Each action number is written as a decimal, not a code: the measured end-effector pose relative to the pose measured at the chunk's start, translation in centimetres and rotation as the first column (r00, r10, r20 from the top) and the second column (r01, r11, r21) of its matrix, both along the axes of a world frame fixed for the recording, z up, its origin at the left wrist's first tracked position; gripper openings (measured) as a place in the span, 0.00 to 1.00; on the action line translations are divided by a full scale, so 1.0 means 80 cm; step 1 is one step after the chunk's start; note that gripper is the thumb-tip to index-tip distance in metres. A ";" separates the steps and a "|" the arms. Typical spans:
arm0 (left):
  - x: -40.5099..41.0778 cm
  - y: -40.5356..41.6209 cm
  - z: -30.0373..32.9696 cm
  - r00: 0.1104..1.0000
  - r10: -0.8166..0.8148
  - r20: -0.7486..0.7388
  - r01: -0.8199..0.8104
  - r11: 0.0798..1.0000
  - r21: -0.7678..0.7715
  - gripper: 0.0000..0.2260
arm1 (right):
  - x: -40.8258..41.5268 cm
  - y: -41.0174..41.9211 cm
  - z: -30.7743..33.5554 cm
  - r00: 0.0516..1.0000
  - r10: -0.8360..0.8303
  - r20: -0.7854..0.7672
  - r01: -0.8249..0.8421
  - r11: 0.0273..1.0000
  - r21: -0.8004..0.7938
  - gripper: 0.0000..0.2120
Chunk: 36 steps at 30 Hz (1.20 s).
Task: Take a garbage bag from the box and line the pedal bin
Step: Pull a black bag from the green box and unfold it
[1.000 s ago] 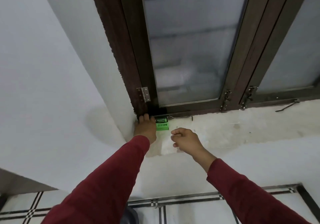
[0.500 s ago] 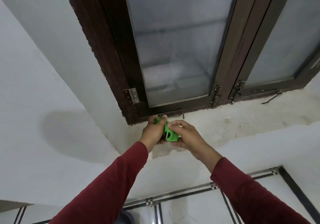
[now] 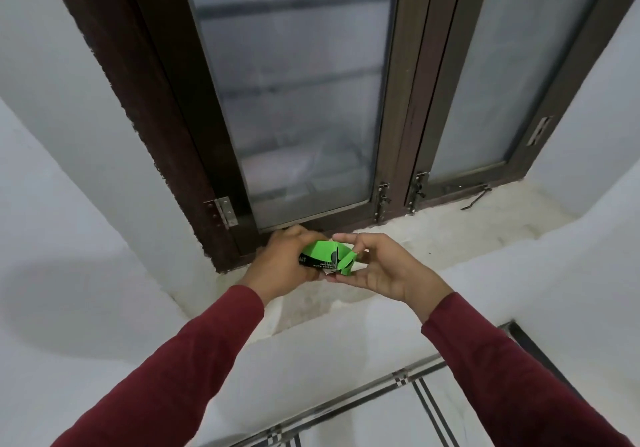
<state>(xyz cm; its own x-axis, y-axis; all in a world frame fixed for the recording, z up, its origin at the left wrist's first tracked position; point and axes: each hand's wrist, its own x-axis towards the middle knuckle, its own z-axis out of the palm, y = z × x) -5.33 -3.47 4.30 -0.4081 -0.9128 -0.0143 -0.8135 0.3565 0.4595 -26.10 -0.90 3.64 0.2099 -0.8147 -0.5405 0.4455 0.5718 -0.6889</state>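
A small green and black garbage bag box point(image 3: 320, 254) is held in the air just above the window sill point(image 3: 433, 238). My left hand point(image 3: 280, 263) is wrapped around its left end. My right hand point(image 3: 377, 266) supports its right end from below, with thumb and forefinger at the green end flaps point(image 3: 348, 259), which stand open. Something dark shows inside the opening; I cannot make out a bag. The pedal bin is not in view.
A dark wooden window frame point(image 3: 173, 128) with frosted panes point(image 3: 294, 100) stands right behind the hands. A metal stay hook point(image 3: 476, 198) lies on the sill at right. White walls flank the recess; tiled floor point(image 3: 398, 408) with dark stripes lies below.
The box has come off the sill's left corner into both hands and moved toward me. Its end flaps now stand open. The view has shifted left.
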 end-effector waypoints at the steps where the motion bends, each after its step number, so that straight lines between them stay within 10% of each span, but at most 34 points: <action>1: -0.002 -0.001 0.003 1.000 -0.011 -0.009 0.011 1.000 -0.002 0.29 | -0.003 0.000 0.002 1.000 -0.004 -0.027 0.003 1.000 -0.001 0.22; 14: -0.018 -0.003 0.050 0.979 -0.042 0.199 0.088 0.969 -0.229 0.32 | -0.024 0.006 0.015 0.838 -0.064 -0.542 -0.014 0.990 -0.138 0.16; 20: -0.027 -0.007 0.077 0.949 -0.006 0.316 0.138 0.907 -0.398 0.32 | -0.018 0.015 0.005 0.893 -0.156 -0.422 0.078 0.977 -0.197 0.10; 28: -0.028 -0.008 0.088 0.955 0.023 0.296 0.099 0.916 -0.388 0.29 | -0.014 0.005 -0.002 0.642 -0.270 -0.718 0.056 0.950 -0.307 0.05; 30: -0.031 -0.008 0.096 0.941 0.015 0.339 0.135 0.900 -0.414 0.28 | -0.012 0.005 -0.007 0.737 -0.245 -0.630 0.072 0.955 -0.287 0.05; 33: -0.047 -0.007 0.113 0.914 -0.006 0.406 0.225 0.840 -0.494 0.23 | -0.005 0.004 -0.015 0.959 -0.270 -0.085 0.263 0.961 -0.086 0.10; 36: -0.070 -0.007 0.128 0.880 -0.033 0.474 0.317 0.783 -0.535 0.18 | -0.003 0.002 -0.022 0.880 -0.336 0.335 0.341 0.939 0.047 0.15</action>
